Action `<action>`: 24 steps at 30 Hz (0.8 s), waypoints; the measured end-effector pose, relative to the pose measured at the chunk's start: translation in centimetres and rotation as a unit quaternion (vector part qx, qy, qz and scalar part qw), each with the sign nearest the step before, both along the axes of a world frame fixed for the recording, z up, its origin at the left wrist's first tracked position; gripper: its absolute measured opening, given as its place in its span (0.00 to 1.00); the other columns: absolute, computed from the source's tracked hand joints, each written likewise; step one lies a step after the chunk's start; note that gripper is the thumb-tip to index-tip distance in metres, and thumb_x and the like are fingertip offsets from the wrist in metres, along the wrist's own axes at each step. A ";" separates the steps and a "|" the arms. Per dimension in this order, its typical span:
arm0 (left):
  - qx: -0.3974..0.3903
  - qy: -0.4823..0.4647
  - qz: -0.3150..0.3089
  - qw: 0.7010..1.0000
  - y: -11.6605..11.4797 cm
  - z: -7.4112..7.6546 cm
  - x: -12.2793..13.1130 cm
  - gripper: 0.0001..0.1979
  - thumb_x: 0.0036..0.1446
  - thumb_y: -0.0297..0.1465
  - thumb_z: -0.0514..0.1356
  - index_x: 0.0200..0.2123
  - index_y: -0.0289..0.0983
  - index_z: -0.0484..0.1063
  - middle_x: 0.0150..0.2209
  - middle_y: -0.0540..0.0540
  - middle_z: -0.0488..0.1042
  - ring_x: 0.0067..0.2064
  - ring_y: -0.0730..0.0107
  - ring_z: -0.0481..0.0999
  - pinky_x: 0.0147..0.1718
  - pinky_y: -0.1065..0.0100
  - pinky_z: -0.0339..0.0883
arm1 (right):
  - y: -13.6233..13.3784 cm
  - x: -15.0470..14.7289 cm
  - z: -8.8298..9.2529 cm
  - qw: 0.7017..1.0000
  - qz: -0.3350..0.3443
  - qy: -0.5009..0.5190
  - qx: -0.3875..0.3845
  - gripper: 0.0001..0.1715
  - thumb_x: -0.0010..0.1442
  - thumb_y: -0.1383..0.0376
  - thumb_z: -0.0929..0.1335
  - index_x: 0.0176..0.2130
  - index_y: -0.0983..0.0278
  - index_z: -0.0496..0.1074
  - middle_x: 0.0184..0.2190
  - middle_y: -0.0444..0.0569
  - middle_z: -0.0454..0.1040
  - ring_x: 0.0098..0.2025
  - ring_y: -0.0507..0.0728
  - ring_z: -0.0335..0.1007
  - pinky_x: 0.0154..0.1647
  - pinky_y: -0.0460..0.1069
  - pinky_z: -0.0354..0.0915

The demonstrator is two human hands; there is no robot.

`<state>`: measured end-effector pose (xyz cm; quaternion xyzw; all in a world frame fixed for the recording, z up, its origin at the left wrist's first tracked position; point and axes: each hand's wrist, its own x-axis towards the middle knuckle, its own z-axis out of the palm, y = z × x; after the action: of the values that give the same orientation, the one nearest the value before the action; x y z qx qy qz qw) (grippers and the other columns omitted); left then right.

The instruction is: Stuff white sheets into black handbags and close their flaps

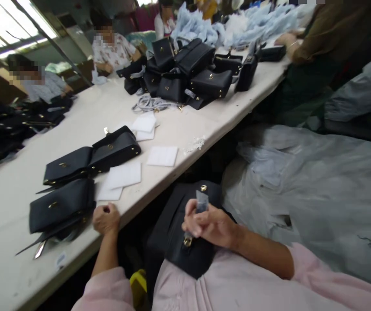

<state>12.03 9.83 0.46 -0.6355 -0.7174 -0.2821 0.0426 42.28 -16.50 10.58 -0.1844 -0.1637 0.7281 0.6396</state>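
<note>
A black handbag (172, 233) with a gold clasp lies on my lap below the table edge. My right hand (209, 224) rests on it and pinches a small clear plastic piece (201, 202) that sticks up between the fingers. My left hand (106, 218) is a closed fist on the white table's (7, 259) near edge, holding nothing that I can see. It sits just right of a black handbag (60, 209) lying flat on the table. Two more black handbags (91, 157) lie behind that one.
White paper sheets (123, 175) lie around the near bags. A pile of black handbags (188, 69) stands further down the table, with grey straps (149, 103) beside it. Other people sit along the far side and right end. Large clear plastic bags (318, 185) fill the floor at right.
</note>
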 end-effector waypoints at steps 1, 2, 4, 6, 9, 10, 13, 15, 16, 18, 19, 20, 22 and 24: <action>0.003 0.008 0.004 1.000 0.1 -0.1 0.0 0.10 0.53 0.38 0.53 0.25 0.41 0.59 0.30 0.45 0.66 0.36 0.59 0.69 0.40 0.60 0.63 | -0.4 1.0 -0.5 0.999 -0.039 -0.007 -0.030 0.11 0.48 0.62 0.72 0.33 0.62 0.71 0.16 0.37 0.63 0.21 0.49 0.57 0.43 0.52 0.63; 0.004 0.016 0.008 1.000 0.1 -0.2 0.0 0.10 0.54 0.38 0.53 0.24 0.41 0.59 0.29 0.46 0.66 0.35 0.60 0.68 0.39 0.61 0.63 | -0.6 2.0 -1.2 0.995 -0.079 -0.018 -0.060 0.09 0.48 0.62 0.71 0.31 0.61 0.70 0.15 0.36 0.58 0.20 0.50 0.54 0.44 0.53 0.64; 0.004 0.030 0.010 0.999 0.3 -0.4 -0.1 0.10 0.54 0.37 0.53 0.24 0.41 0.58 0.29 0.47 0.64 0.34 0.62 0.67 0.38 0.62 0.62 | -0.9 3.9 -2.7 0.981 -0.152 -0.052 -0.112 0.06 0.49 0.62 0.70 0.29 0.60 0.69 0.14 0.35 0.52 0.20 0.51 0.51 0.43 0.55 0.65; 0.004 0.040 0.011 0.999 0.3 -0.4 -0.2 0.10 0.55 0.36 0.53 0.24 0.40 0.58 0.29 0.48 0.64 0.33 0.64 0.66 0.37 0.63 0.61 | -0.9 5.3 -4.2 0.964 -0.208 -0.088 -0.141 0.05 0.50 0.62 0.69 0.28 0.59 0.68 0.14 0.35 0.48 0.20 0.52 0.50 0.43 0.56 0.66; 0.008 0.042 0.009 0.999 0.3 -0.3 -0.1 0.09 0.54 0.35 0.54 0.24 0.41 0.58 0.28 0.48 0.62 0.33 0.64 0.64 0.37 0.63 0.60 | -0.7 6.6 -5.6 0.946 -0.261 -0.120 -0.153 0.03 0.51 0.63 0.68 0.28 0.59 0.69 0.14 0.36 0.47 0.21 0.52 0.52 0.44 0.56 0.66; 0.009 0.040 0.008 0.999 0.2 -0.2 0.0 0.09 0.54 0.35 0.54 0.24 0.41 0.57 0.28 0.49 0.61 0.33 0.64 0.64 0.37 0.63 0.60 | -0.7 7.0 -5.9 0.942 -0.274 -0.122 -0.153 0.02 0.51 0.63 0.68 0.29 0.59 0.70 0.14 0.36 0.48 0.21 0.52 0.53 0.44 0.56 0.65; 0.013 0.033 -0.002 0.999 0.2 -0.1 0.1 0.10 0.54 0.34 0.54 0.24 0.41 0.56 0.27 0.49 0.59 0.32 0.65 0.63 0.36 0.63 0.59 | -0.5 8.2 -6.2 0.937 -0.301 -0.105 -0.144 0.04 0.51 0.64 0.68 0.31 0.59 0.72 0.15 0.36 0.50 0.22 0.52 0.55 0.45 0.55 0.65; 0.017 0.031 -0.008 0.999 0.2 -0.1 0.1 0.10 0.53 0.34 0.54 0.23 0.41 0.56 0.27 0.50 0.59 0.32 0.65 0.62 0.36 0.63 0.58 | -0.5 8.9 -6.2 0.936 -0.313 -0.093 -0.132 0.04 0.51 0.65 0.68 0.32 0.58 0.72 0.15 0.36 0.49 0.23 0.52 0.55 0.46 0.54 0.65; 0.020 0.031 -0.010 0.999 0.2 -0.1 0.1 0.10 0.54 0.34 0.54 0.23 0.41 0.56 0.27 0.50 0.59 0.32 0.65 0.62 0.36 0.63 0.58 | -0.5 9.2 -6.2 0.935 -0.319 -0.091 -0.128 0.04 0.51 0.65 0.68 0.32 0.58 0.72 0.15 0.36 0.48 0.22 0.52 0.54 0.47 0.54 0.65; 0.025 0.032 -0.010 0.999 0.1 -0.1 0.1 0.10 0.54 0.34 0.54 0.23 0.41 0.56 0.27 0.50 0.59 0.32 0.65 0.62 0.37 0.63 0.58 | -0.4 9.6 -6.2 0.932 -0.328 -0.090 -0.128 0.04 0.51 0.65 0.68 0.32 0.57 0.72 0.15 0.36 0.47 0.22 0.52 0.53 0.47 0.54 0.65; 0.027 0.033 -0.009 0.999 0.1 -0.1 0.2 0.10 0.54 0.34 0.54 0.23 0.41 0.55 0.27 0.50 0.59 0.32 0.65 0.62 0.37 0.63 0.59 | -0.4 9.7 -6.2 0.931 -0.329 -0.086 -0.131 0.04 0.51 0.66 0.68 0.32 0.57 0.72 0.15 0.36 0.47 0.22 0.52 0.53 0.47 0.55 0.65; 0.028 0.034 -0.007 0.999 0.1 -0.1 0.2 0.10 0.54 0.34 0.54 0.23 0.41 0.55 0.27 0.50 0.59 0.32 0.65 0.62 0.37 0.63 0.59 | -0.3 9.7 -6.2 0.931 -0.328 -0.080 -0.135 0.04 0.51 0.66 0.68 0.32 0.57 0.72 0.15 0.36 0.47 0.22 0.52 0.53 0.47 0.55 0.65; 0.029 0.034 -0.003 0.999 0.0 0.0 0.3 0.10 0.55 0.33 0.53 0.23 0.41 0.55 0.26 0.49 0.59 0.31 0.65 0.62 0.37 0.63 0.59 | 0.0 9.6 -6.2 0.935 -0.318 -0.061 -0.143 0.05 0.51 0.67 0.68 0.32 0.57 0.73 0.14 0.36 0.48 0.22 0.51 0.54 0.46 0.53 0.65; 0.027 0.034 -0.003 0.999 0.1 0.1 0.4 0.10 0.55 0.33 0.53 0.23 0.41 0.55 0.26 0.50 0.59 0.31 0.65 0.63 0.37 0.63 0.59 | 0.6 9.5 -6.4 0.940 -0.303 -0.045 -0.153 0.06 0.50 0.68 0.69 0.32 0.58 0.74 0.13 0.36 0.49 0.22 0.51 0.54 0.44 0.51 0.66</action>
<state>12.44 9.89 0.54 -0.6456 -0.7057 -0.2796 0.0834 51.75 -15.88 4.22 -0.3539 -0.0152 0.5072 0.7857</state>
